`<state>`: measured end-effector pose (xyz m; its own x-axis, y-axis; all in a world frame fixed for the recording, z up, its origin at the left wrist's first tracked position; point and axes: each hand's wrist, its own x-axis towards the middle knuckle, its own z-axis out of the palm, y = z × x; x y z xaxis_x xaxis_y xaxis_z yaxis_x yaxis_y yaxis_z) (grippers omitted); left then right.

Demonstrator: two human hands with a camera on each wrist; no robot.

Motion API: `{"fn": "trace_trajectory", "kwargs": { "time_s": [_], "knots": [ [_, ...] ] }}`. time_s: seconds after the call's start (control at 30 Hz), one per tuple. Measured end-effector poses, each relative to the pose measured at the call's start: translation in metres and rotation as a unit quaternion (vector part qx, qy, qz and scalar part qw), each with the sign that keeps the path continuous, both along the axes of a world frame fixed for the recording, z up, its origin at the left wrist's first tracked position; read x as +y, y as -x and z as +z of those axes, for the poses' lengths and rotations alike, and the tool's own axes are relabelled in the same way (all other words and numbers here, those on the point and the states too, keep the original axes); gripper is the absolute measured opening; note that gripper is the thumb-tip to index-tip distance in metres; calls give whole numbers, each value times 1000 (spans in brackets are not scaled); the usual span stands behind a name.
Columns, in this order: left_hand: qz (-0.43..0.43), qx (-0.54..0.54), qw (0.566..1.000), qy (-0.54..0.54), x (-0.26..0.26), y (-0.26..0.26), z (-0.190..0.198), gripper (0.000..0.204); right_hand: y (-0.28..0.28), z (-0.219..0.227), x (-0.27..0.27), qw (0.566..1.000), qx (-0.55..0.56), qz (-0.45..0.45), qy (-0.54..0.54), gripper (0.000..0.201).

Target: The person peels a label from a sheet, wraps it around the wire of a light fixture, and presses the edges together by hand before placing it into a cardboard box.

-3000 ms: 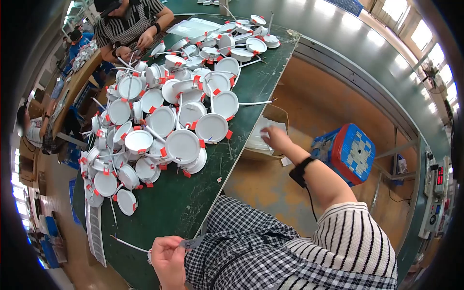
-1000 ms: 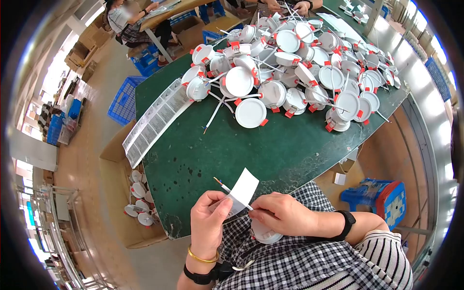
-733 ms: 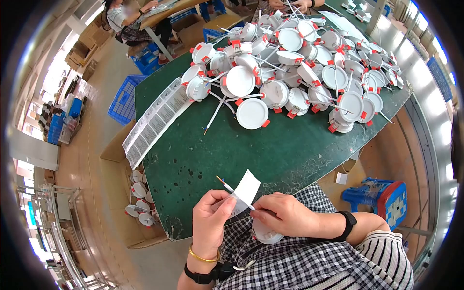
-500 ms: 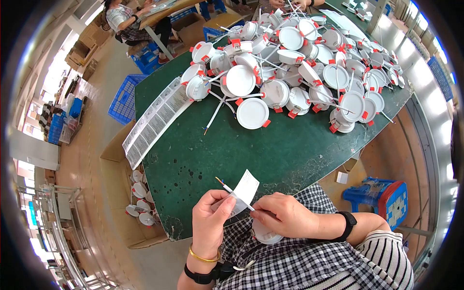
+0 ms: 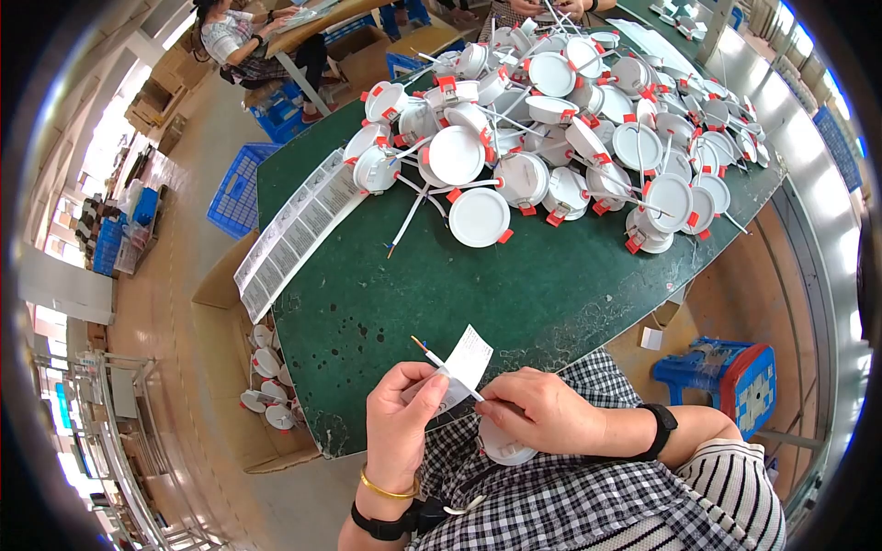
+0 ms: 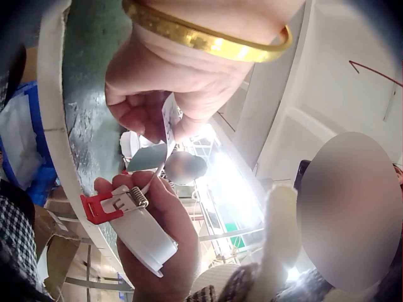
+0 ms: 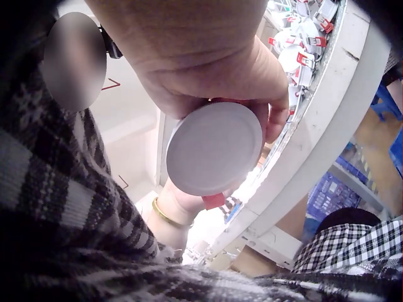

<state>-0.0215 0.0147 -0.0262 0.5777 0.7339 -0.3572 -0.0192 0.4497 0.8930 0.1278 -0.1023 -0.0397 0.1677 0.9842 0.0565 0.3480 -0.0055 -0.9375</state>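
Note:
In the head view the left hand pinches a white printed label together with a white cable whose bare copper end points up and left. The right hand grips a round white lamp at the cable's lower end, above the lap. The left wrist view shows a red clip and a spring on the lamp's side, with the label between the two hands. From the right wrist, the lamp's flat round face hangs below the right hand.
Many white lamps with red clips are heaped across the back of the green table. A printed label sheet lies at its left edge. A cardboard box with lamps stands lower left, a blue stool at the right.
Since the earliest frame, the right hand has come from the box at the right to the lamp, and the label is now at the cable. Over the last second the hands have barely moved.

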Motion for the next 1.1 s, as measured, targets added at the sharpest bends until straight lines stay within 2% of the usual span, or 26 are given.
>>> {"fn": "trace_trajectory", "kwargs": {
  "time_s": [0.47,0.53,0.73,0.87,1.0,1.1],
  "knots": [
    [1,1,1000,-7,1,2,-3,13,0,1,0,1000,5,-2,-11,14],
    [9,-3,1000,-7,0,1,-2,13,3,1,-1,992,115,-40,29,19],
    [4,-4,1000,-21,0,-1,0,13,-1,-8,2,996,60,-21,-68,25],
    [-11,-12,999,-38,-2,-6,6,14,-3,3,-1,993,114,-31,-13,28],
    [-43,-11,994,-98,-4,-10,19,18,-14,0,-7,995,46,-61,-58,30],
    [-50,-35,989,-137,-7,-13,28,22,-31,21,-17,982,175,-37,-56,22]
  ]
}}
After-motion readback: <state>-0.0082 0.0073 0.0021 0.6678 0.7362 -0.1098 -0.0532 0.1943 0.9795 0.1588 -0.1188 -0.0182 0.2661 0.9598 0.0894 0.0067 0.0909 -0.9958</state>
